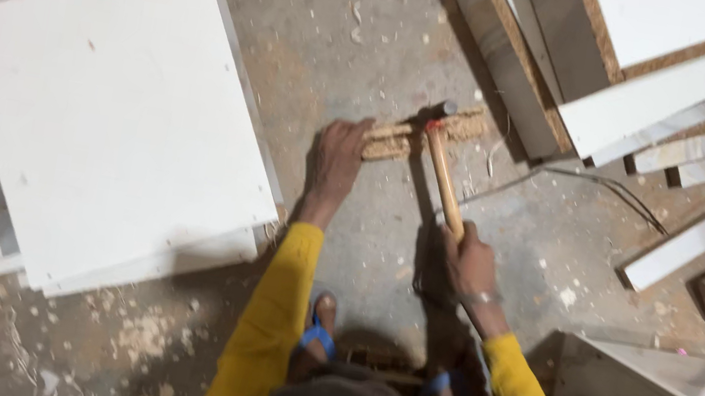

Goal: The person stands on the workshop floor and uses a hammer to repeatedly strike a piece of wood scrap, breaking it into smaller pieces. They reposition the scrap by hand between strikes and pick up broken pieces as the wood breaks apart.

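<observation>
Right hand (469, 264) holds hammer (444, 170) (wooden handle) over chipboard strip (424, 134).
</observation>
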A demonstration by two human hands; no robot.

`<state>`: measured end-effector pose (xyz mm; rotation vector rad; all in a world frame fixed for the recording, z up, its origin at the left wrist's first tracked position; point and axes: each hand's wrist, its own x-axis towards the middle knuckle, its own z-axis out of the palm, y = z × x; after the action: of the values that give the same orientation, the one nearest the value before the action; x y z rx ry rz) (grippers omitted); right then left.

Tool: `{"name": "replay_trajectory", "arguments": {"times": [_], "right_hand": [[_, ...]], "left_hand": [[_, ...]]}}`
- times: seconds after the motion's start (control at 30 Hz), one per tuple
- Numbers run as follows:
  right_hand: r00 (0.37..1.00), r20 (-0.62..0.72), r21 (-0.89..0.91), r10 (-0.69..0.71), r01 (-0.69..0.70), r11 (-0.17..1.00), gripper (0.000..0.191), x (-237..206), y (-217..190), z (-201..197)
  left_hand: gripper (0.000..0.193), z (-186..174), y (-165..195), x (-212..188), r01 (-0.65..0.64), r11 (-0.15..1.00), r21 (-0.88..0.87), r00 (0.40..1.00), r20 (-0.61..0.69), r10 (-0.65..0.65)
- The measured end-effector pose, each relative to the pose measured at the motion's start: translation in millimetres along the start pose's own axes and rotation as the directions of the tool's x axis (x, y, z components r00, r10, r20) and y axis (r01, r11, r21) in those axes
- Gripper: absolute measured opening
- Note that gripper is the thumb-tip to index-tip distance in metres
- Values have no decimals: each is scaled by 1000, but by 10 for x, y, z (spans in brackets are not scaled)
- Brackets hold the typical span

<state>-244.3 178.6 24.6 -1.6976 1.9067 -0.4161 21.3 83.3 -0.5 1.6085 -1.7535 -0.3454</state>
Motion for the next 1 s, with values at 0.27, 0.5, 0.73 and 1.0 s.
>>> {"name": "replay_trajectory", "arguments": {"times": [0.27,0.5,0.73,1.0], "right_hand": [[912,-328,194,-245,319,928,28,-250,-278,-487],[991,-49,-137,-124,116,984,33,-91,181,83],[994,-46,62,-103,105,993,36,42,-34,-196],[923,-374,279,-94,208,938,27,-142,-85,-414]], "left_hand": [[27,8,91,115,26,1000,-5,997,75,-25],[29,75,78,107,-81,994,-77,996,28,84],[24,116,2,110,-91,991,-100,995,17,94],[36,147,-14,47,-105,993,-57,994,14,106]]}}
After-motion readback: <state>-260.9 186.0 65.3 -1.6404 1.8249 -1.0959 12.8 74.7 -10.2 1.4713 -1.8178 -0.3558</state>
